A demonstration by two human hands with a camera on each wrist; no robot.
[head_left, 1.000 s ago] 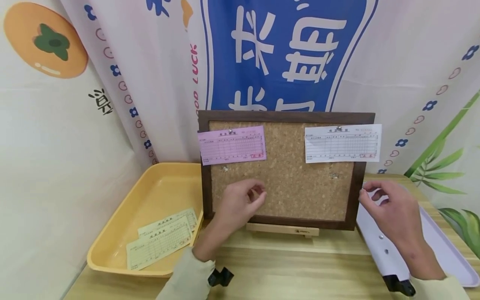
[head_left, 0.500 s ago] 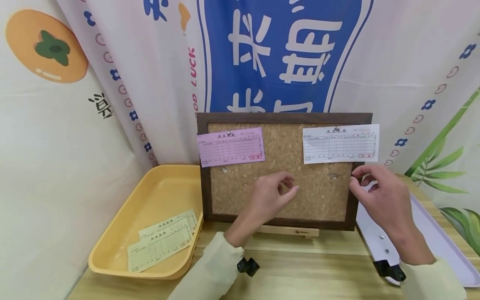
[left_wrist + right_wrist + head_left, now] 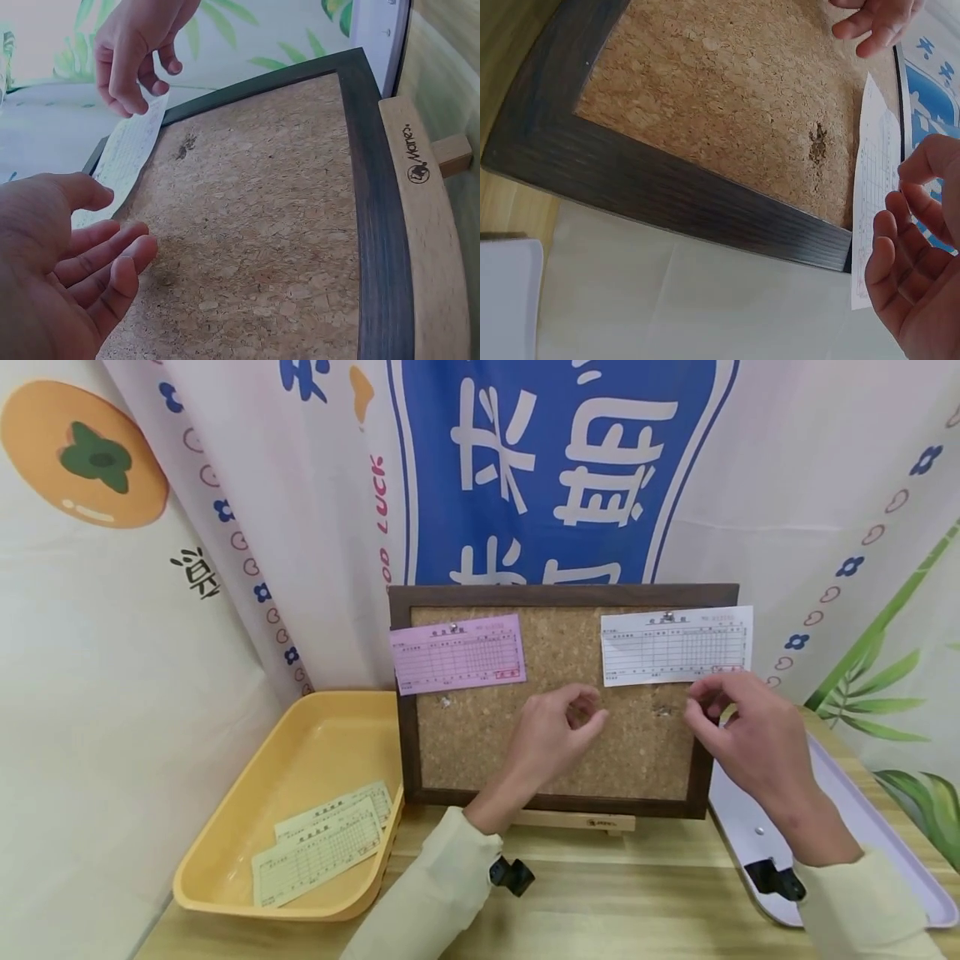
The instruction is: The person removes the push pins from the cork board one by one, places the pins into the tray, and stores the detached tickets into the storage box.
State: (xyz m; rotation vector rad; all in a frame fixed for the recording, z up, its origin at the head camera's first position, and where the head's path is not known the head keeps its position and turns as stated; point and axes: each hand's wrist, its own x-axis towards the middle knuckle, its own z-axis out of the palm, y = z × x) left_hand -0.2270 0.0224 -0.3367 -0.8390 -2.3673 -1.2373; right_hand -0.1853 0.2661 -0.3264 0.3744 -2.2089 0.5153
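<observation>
A cork board [image 3: 558, 647] in a dark wooden frame stands upright on a small wooden stand [image 3: 577, 821]. Clipped or pinned at its upper left is a pink receipt slip [image 3: 459, 653]; a white receipt slip [image 3: 675, 646] hangs at the upper right, its free lower edge curling off the cork in the left wrist view. My left hand [image 3: 551, 735] hovers before the middle of the board, fingers loosely bent around nothing. Close to the white slip's lower right corner is my right hand [image 3: 753, 735], thumb and forefinger bent toward each other, with no object visible between them.
To the left, a yellow tray [image 3: 225, 802] contains two yellow slips [image 3: 318, 852]. A pale lilac tray [image 3: 911, 877] lies at the right, partly under my right forearm. Behind the board hangs a printed curtain [image 3: 330, 527]. Worn spots [image 3: 663, 711] mark the cork.
My left hand has moved right and slightly up, from the board's lower left to its middle. My right hand has risen and shifted left, from the frame's right edge to the white slip's lower corner.
</observation>
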